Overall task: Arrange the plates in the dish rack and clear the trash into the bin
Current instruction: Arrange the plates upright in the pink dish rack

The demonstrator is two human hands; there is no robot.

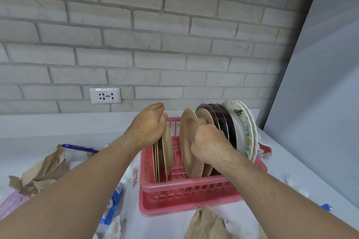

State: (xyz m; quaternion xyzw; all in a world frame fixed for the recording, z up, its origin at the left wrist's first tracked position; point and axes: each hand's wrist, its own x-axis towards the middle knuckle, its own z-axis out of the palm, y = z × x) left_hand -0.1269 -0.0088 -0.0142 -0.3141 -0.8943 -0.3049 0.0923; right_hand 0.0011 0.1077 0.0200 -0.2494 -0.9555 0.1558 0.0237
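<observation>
left grip (149,122) curled on flat tan plates (168,147) | right grip (208,141) pinches round tan plate (186,137) | slatted pink rack (184,194) | crumpled paper (44,170) beside

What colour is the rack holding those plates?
The dish rack is pinkish red, clearest in the head view.

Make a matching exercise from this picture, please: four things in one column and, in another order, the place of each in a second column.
Things
1. left hand
2. right hand
3. flowered plates
4. socket

Places
a. on the brick wall
b. right end of the rack
c. grips the left tan plates
d. grips the middle tan plates

Pairs: 1-c, 2-d, 3-b, 4-a
</observation>
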